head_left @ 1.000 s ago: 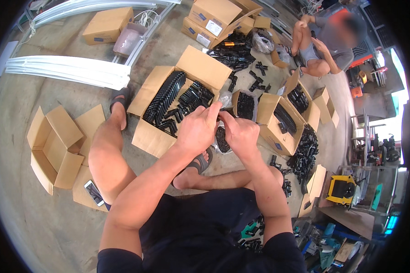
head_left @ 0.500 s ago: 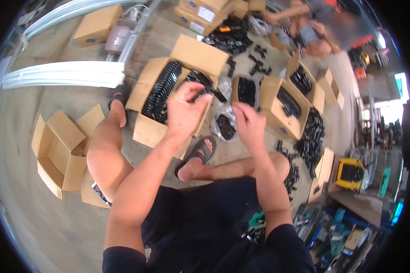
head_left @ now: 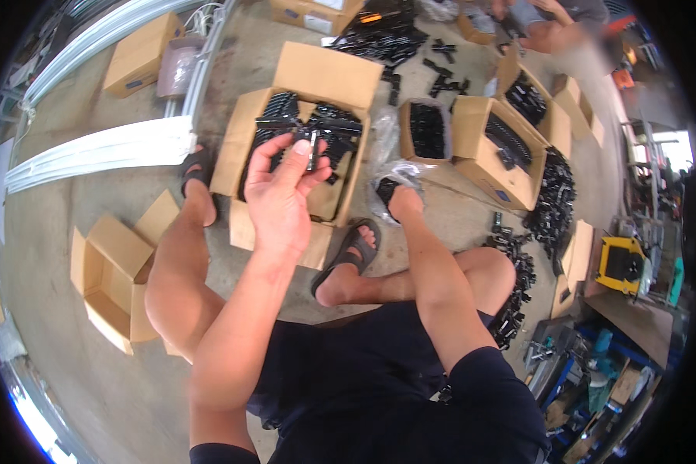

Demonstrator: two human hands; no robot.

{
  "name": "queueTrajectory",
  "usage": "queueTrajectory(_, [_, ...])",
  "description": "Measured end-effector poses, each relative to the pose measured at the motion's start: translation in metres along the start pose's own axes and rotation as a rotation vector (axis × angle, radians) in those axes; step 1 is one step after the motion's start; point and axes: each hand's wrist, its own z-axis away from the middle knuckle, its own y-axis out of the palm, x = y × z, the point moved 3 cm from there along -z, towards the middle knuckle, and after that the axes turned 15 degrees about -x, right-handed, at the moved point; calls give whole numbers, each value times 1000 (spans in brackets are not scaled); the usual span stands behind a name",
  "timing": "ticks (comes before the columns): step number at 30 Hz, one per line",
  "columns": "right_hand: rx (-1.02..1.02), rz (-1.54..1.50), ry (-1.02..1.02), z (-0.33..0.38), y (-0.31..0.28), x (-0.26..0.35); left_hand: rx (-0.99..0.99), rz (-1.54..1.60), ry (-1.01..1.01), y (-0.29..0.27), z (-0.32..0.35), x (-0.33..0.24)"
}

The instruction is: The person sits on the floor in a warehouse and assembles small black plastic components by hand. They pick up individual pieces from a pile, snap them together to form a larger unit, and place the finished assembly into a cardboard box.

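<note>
My left hand (head_left: 280, 203) is closed, thumb pressed on a glossy black T-shaped part (head_left: 312, 155) held up in front of an open cardboard box (head_left: 317, 69). Rows of similar black pieces (head_left: 280, 104) fill much of that box. To the right, my right hand (head_left: 407, 206) reaches down into a clear plastic bag (head_left: 416, 175) on the floor, where small black pieces (head_left: 385, 188) show. Its fingers are hidden in the bag's mouth, so their grip does not show.
Cardboard boxes of black parts (head_left: 427, 130) (head_left: 510, 148) stand at the right, beside loose heaps (head_left: 551, 189). An open box (head_left: 104, 298) lies at the left, below white long strips (head_left: 100, 155). Another person (head_left: 549, 27) sits at the far right.
My right hand has gone down into the plastic bag from in front of me. The left hand has shifted left, turned palm toward me, still holding the black part. The view has shifted.
</note>
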Motion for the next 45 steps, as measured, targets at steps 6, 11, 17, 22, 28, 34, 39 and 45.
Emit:
queueTrajectory(6, [34,49,-51,-3,16,18,-10,-2,-58,-16,-6,-11])
queueTrajectory(11, [-44,62,-72,-9,15,13,-12,-4,-88,-11,-11,-12])
queueTrajectory(17, [-141,-330,-214,-16,-69,43,11,49,-129,7,-7,2])
queueTrajectory(22, [-98,-1237,-41,37,-208,99,12,35,-132,5,-1,12])
queueTrajectory(28, [-183,-1852,-204,79,-251,105,69,-56,-144,7,7,32])
queueTrajectory(34, [-246,-1907,-299,82,-245,100,150,-53,-214,14,12,35])
queueTrajectory(39, [-229,-1952,-301,81,-252,100,152,-111,-142,17,13,42])
queueTrajectory(45, [-305,-1919,-307,78,-247,98,162,-115,-165,23,14,41])
